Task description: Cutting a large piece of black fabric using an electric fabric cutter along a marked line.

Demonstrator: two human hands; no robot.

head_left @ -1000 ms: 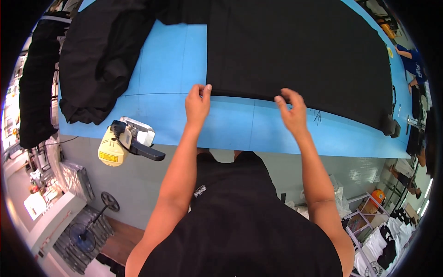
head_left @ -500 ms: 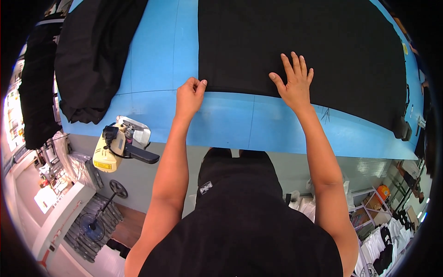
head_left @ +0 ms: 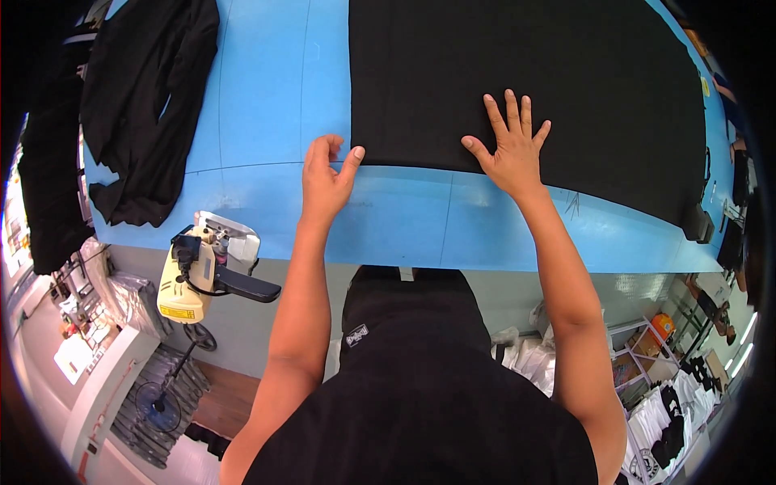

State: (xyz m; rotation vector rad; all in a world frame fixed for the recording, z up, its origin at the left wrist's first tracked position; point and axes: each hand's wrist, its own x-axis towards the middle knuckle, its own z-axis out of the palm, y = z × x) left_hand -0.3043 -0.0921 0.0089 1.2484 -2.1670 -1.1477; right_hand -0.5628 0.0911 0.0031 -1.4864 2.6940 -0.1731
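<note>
A wide sheet of black fabric (head_left: 598, 73) lies flat on the blue tabletop (head_left: 267, 89). At its near left corner is my left hand (head_left: 326, 182), open, thumb apart from the curled fingers. The thumb tip meets the fabric's edge; the fingertips are over the blue surface just left of it. My right hand (head_left: 513, 155) rests palm down on the fabric near its front edge, fingers spread, holding nothing.
A loose heap of black fabric (head_left: 149, 97) lies at the table's left end. By the front edge, left of my forearm, stands a cream handheld cutting machine (head_left: 187, 279) with a black handle. A dark block (head_left: 697, 222) sits at the fabric's right corner.
My left hand has loosened from a pinch at the fabric's corner, thumb and fingers now apart. My right hand stays spread on the fabric. The heap at left has slid farther left and flattened.
</note>
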